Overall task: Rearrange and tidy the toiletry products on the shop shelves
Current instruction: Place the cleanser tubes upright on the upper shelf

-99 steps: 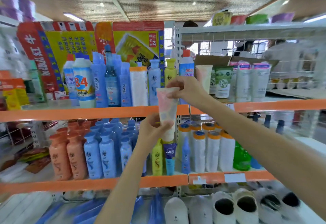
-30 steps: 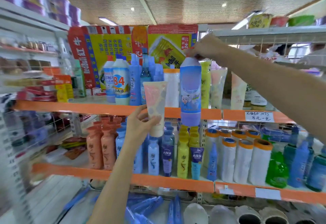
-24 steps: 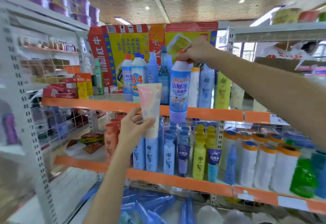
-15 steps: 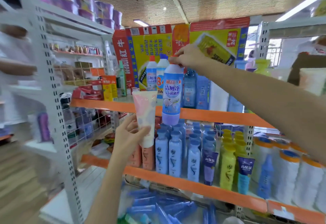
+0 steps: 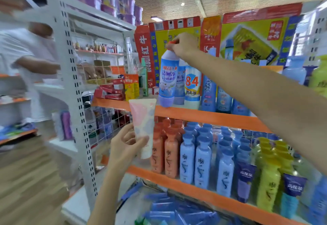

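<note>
My right hand (image 5: 183, 45) grips the red cap of a white and blue cleaner bottle (image 5: 167, 79), whose base sits at the front lip of the upper orange shelf (image 5: 212, 117), left of a similar bottle and the "84" bottle (image 5: 192, 86). My left hand (image 5: 123, 146) holds a pale pink and white tube (image 5: 144, 123) upright, cap down, in front of the shelf below. Orange shampoo bottles (image 5: 164, 150) and blue shampoo bottles (image 5: 198, 161) stand in rows on the lower shelf (image 5: 203, 192).
Yellow bottles (image 5: 269, 177) and small dark tubes (image 5: 245, 180) fill the lower shelf's right part. Printed cartons (image 5: 247, 37) stand behind the upper row. A white upright (image 5: 74, 90) marks the shelf's left end. A person in white (image 5: 33, 61) stands at left.
My right hand let go of the tube, took the cleaner bottle by its cap and carried it left along the upper shelf beside the "84" bottle. My view turned left.
</note>
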